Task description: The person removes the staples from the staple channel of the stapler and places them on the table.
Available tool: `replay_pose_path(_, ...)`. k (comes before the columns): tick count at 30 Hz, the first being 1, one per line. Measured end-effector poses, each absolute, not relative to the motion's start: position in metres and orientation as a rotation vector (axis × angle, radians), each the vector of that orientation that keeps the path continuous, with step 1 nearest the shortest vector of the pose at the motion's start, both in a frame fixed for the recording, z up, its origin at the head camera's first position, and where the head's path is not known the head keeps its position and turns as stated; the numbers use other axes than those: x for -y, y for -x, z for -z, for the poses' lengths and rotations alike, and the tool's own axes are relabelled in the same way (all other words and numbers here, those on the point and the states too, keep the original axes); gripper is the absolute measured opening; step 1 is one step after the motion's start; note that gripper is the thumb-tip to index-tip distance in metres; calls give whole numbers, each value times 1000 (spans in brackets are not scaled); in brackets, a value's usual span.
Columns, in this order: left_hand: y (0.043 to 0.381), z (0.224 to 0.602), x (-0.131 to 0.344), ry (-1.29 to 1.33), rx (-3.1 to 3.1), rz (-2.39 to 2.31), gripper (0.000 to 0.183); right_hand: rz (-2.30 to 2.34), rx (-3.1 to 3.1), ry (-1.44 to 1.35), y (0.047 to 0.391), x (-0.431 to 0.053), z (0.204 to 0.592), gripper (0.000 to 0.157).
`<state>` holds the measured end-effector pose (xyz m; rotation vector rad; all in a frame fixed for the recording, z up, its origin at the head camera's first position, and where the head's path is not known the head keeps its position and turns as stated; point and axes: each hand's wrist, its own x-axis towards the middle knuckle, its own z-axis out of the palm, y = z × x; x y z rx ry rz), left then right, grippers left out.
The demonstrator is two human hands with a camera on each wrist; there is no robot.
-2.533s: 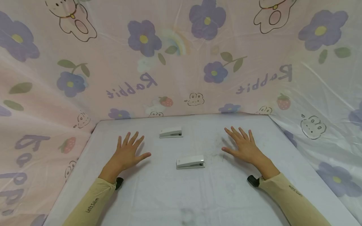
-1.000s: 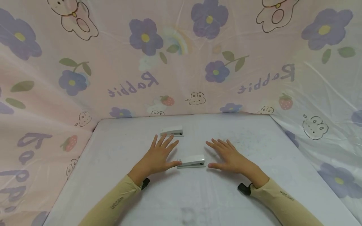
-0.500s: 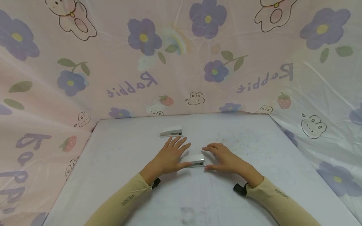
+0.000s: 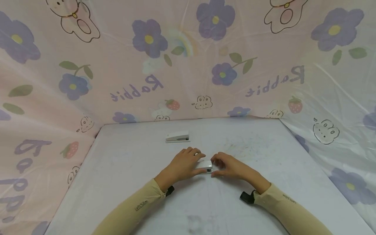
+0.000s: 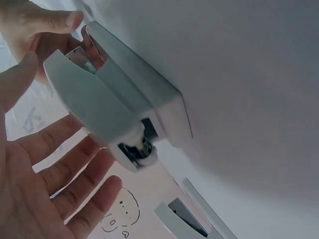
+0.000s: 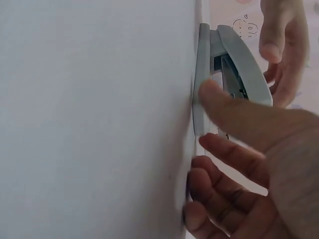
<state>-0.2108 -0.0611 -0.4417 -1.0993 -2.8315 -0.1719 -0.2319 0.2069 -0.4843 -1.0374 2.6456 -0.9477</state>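
White plastic catches the light on the stapler (image 4: 204, 164), which sits on the tabletop between your two hands, its gaping front end towards your right. Your left hand (image 4: 183, 164) arches round the body, fingers bent loosely and spread apart; you don't seem to be gripping it. Your right hand (image 4: 230, 166) has its fingers curled, the thumb (image 6: 219, 107) in front of the base (image 6: 201, 64); whether they pinch that end, I cannot tell.

Mind those right fingertips: if your left hand bears down on the handle (image 5: 82, 97), they could be nipped in the gap. Lift with only one side held and the stapler may swivel or slip on the smooth white tabletop (image 4: 132, 153).

Beyond your left hand lies a second stapler (image 4: 178, 137), near enough that a careless knuckle might knock it. Behind hangs the flowered cloth (image 4: 188, 75).
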Motion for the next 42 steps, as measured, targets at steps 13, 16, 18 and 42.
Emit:
replay_pose_path(13,218,451,47,1156,2816,146,42,1041,-2536,958,236,-202,486,33)
replay_pose_path(16,218,453,45,1136,2841,155,42,1049,-2526,937,236,-201,486,32)
replay_pose_path(18,218,453,44,1125,2850,151,43,1058,-2521,929,236,-200,486,31)
replay_pose_path(42,216,458,42,1116,2790,29,44,1123,-2462,929,240,-199,486,31)
